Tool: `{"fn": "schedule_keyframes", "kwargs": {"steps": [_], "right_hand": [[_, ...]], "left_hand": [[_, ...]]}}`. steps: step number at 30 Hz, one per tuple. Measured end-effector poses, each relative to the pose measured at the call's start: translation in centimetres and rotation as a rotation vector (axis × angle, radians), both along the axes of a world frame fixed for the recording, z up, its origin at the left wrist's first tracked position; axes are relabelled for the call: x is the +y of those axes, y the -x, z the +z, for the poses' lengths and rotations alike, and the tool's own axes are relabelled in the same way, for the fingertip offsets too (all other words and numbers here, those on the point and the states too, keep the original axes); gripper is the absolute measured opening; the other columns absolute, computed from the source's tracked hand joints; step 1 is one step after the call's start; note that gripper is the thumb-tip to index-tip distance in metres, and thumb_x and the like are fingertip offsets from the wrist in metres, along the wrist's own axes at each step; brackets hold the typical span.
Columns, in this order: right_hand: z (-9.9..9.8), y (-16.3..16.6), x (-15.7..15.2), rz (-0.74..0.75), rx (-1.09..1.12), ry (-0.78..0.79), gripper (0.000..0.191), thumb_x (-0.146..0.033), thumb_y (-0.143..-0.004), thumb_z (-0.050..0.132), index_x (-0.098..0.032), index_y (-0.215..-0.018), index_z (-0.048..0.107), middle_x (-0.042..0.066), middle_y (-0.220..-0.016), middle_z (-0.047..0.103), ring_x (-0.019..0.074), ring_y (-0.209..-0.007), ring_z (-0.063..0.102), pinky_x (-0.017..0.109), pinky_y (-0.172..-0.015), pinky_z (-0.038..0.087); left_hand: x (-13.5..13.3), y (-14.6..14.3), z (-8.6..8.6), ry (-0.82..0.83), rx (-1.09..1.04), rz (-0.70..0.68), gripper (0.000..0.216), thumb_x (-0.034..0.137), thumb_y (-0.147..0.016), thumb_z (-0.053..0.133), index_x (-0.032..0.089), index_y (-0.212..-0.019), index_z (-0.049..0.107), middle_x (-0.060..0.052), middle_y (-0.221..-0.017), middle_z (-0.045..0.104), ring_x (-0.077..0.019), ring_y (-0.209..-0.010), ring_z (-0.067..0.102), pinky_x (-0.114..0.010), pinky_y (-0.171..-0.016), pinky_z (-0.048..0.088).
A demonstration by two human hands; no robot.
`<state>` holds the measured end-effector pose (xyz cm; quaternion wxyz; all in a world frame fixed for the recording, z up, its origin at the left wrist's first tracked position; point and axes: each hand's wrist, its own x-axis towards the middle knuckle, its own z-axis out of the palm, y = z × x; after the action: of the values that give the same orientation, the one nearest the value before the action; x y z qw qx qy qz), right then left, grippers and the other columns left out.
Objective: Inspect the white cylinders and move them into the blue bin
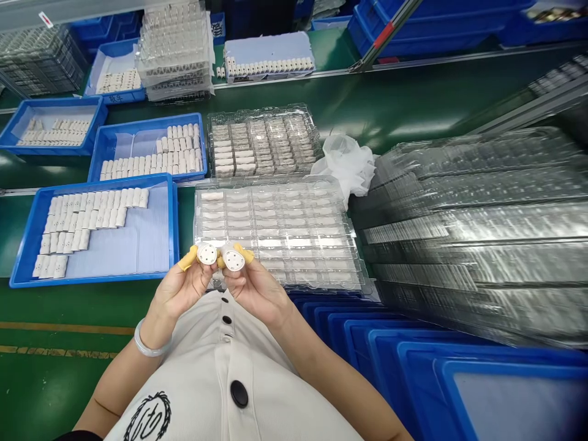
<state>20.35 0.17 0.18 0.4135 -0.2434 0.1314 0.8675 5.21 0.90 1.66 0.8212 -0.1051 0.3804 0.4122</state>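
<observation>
So a round white plug part (207,253) is pinched in the left hand (181,288) and another white plug part (233,259) is gripped in the right hand (255,288), lower centre of frame, just in front of the clear blister tray (294,229) on the green counter (55,306).

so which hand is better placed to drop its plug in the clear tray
Right, probably. The right hand holds its plug over the clear tray edge; the left hand sits nearer the blue bin.
</observation>
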Motion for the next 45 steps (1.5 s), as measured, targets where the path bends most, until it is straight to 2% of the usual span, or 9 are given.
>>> {"fn": "schedule_keyframes", "kwargs": {"steps": [12,15,20,23,25,27,31,39,45], "right_hand": [[0.0,0.1,0.0,0.044,-0.048,-0.081,0.023,-0.032,-0.093,0.054,-0.012,-0.084,0.06,-0.003,-0.063,0.059,0.0018,-0.046,0.049,0.008,-0.043,0.044],[0.3,0.2,-0.1,0.059,-0.123,-0.177,0.02,-0.032,-0.092,0.053,-0.014,-0.09,0.062,0.0,-0.07,0.062,0.0049,-0.055,0.055,0.014,-0.052,0.048],[1.2,0.0,-0.4,0.049,-0.346,-0.367,0.016,-0.027,-0.078,0.068,-0.014,-0.087,0.062,0.001,-0.068,0.063,0.0098,-0.062,0.057,0.021,-0.058,0.048],[1.7,-0.1,-0.5,0.044,-0.477,-0.479,0.027,-0.039,-0.078,0.07,-0.017,-0.092,0.062,0.0,-0.063,0.062,0.0134,-0.062,0.057,0.026,-0.061,0.048],[1.8,0.0,-0.5,0.054,-0.484,-0.523,0.039,-0.054,-0.082,0.061,-0.017,-0.093,0.062,0.001,-0.064,0.062,0.015,-0.063,0.057,0.03,-0.065,0.05],[1.8,0.0,-0.4,0.068,-0.461,-0.531,0.049,-0.062,-0.086,0.048,-0.016,-0.095,0.063,0.005,-0.074,0.065,0.016,-0.066,0.059,0.032,-0.067,0.051],[1.8,-0.1,-0.2,0.05,-0.416,-0.486,0.049,-0.056,-0.093,0.036,-0.018,-0.11,0.061,0.009,-0.092,0.069,0.018,-0.076,0.063,0.033,-0.069,0.053],[2.1,-0.3,0.1,0.033,-0.351,-0.407,0.041,-0.047,-0.095,0.038,-0.018,-0.113,0.061,0.009,-0.094,0.07,0.0183,-0.08,0.066,0.034,-0.073,0.053],[1.9,-0.3,0.0,0.03,-0.336,-0.414,0.039,-0.045,-0.094,0.041,-0.018,-0.116,0.06,0.009,-0.094,0.072,0.0193,-0.081,0.067,0.036,-0.077,0.053]], "left_hand": [[-0.2,0.1,0.0,-0.062,0.072,-0.04,0.034,0.022,-0.099,0.031,0.01,-0.094,0.062,-0.008,-0.087,0.068,-0.0076,-0.067,0.065,-0.015,-0.062,0.056],[-0.2,0.4,-0.1,-0.189,0.109,-0.076,0.03,0.024,-0.097,0.037,0.009,-0.099,0.063,-0.008,-0.084,0.068,-0.0108,-0.068,0.065,-0.021,-0.066,0.057],[-0.2,0.6,0.1,-0.436,0.209,-0.168,0.022,0.02,-0.091,0.049,0.012,-0.105,0.064,-0.008,-0.082,0.068,-0.0161,-0.074,0.065,-0.03,-0.073,0.054],[-0.2,0.4,0.0,-0.5,0.238,-0.212,0.025,0.029,-0.093,0.048,0.012,-0.09,0.066,-0.007,-0.075,0.065,-0.0154,-0.067,0.061,-0.032,-0.07,0.052],[-0.2,0.1,-0.1,-0.523,0.23,-0.232,0.035,0.038,-0.094,0.046,0.011,-0.082,0.065,-0.006,-0.069,0.061,-0.0141,-0.061,0.057,-0.031,-0.065,0.051],[-0.1,0.0,-0.2,-0.521,0.218,-0.227,0.04,0.043,-0.093,0.046,0.011,-0.08,0.065,-0.005,-0.065,0.059,-0.013,-0.058,0.055,-0.029,-0.06,0.05],[0.0,0.0,-0.4,-0.476,0.211,-0.175,0.04,0.04,-0.094,0.045,0.009,-0.081,0.067,-0.008,-0.071,0.062,-0.0141,-0.063,0.059,-0.028,-0.062,0.051],[0.0,0.3,-0.1,-0.4,0.25,-0.088,0.033,0.029,-0.096,0.042,0.009,-0.098,0.068,-0.009,-0.08,0.068,-0.0145,-0.069,0.064,-0.027,-0.068,0.054],[-0.1,0.2,0.0,-0.417,0.271,-0.09,0.033,0.034,-0.095,0.045,0.011,-0.107,0.067,-0.007,-0.083,0.069,-0.0134,-0.067,0.064,-0.026,-0.068,0.054]]}}
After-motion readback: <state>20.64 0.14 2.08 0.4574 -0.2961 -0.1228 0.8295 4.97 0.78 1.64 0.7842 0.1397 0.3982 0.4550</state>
